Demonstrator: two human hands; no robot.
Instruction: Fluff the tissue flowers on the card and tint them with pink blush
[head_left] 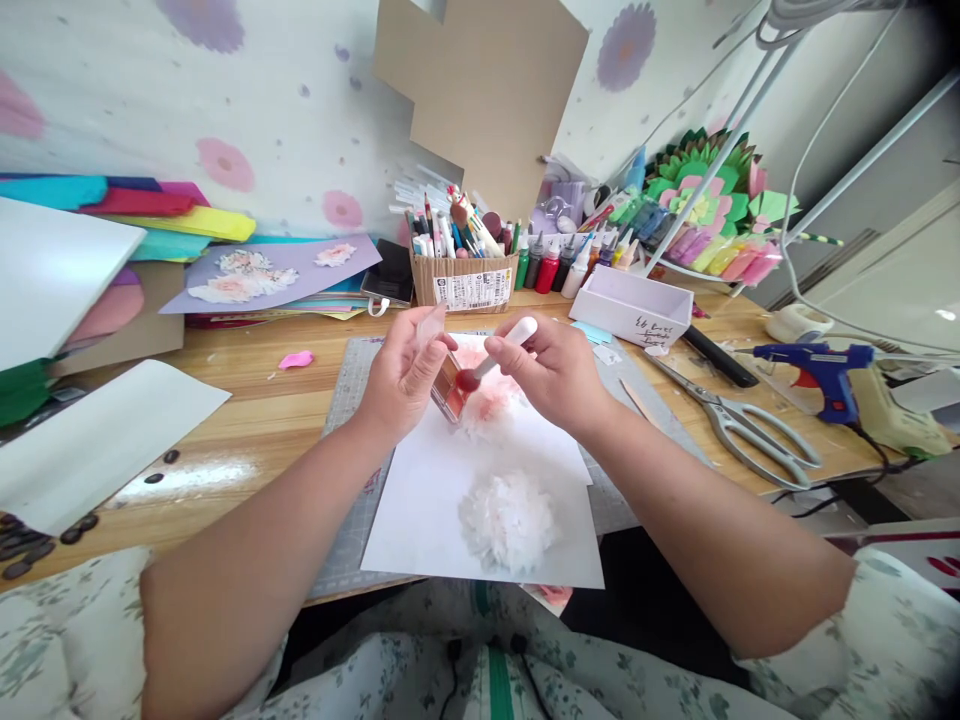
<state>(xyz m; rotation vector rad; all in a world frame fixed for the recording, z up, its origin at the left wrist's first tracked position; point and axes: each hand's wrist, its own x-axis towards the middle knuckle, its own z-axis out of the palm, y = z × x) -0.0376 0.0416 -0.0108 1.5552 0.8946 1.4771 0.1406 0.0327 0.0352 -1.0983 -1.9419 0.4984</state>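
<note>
My left hand [409, 365] is closed around a small makeup palette [448, 388], its clear lid raised and its reddish-brown pans facing right. Pinched in my right hand [551, 370] is a makeup brush [510, 345] with a white handle. The brush's red bristles are at the palette's right side; whether they touch the pans I cannot tell. Below and behind the hands, a pink-tinted paper flower [491, 405] is partly hidden. Nearer to me lies a white paper flower [510, 520] on a white sheet [409, 540].
A grey cutting mat [337, 560] lies under the sheets. To the right are scissors [739, 420], a blue glue gun [825, 370] and a white box [634, 300]. A cardboard box of pens [465, 285] and paint bottles [547, 270] stand behind. Finished-looking flowers [244, 280] rest on purple paper at left.
</note>
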